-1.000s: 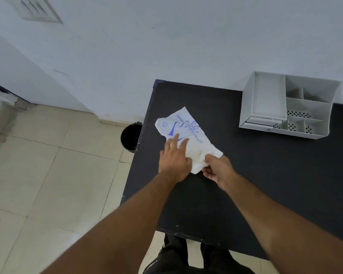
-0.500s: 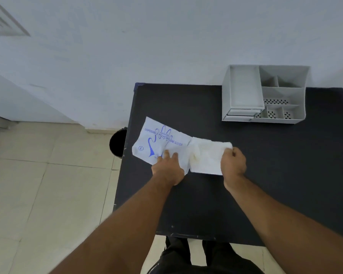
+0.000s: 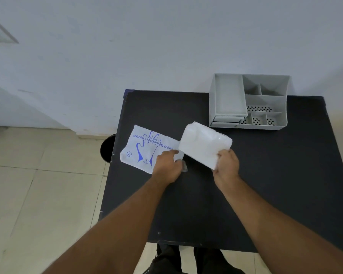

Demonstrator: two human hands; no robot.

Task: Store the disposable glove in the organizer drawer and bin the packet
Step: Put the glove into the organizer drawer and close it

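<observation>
A white packet printed with a blue glove outline lies flat on the black table, near its left edge. My left hand presses on the packet's right end. My right hand holds the folded translucent white disposable glove, lifted clear of the packet's mouth and tilted up toward the back. The grey organizer stands at the back right against the wall, with its small drawer at the lower left front looking closed.
A black bin stands on the tiled floor just left of the table, partly hidden by the table's edge. A white wall runs behind the table. My legs show below the table's near edge.
My right hand has drawn the folded glove out of the packet to the right and raised it. My left hand has stayed on the packet, which now lies flatter.
</observation>
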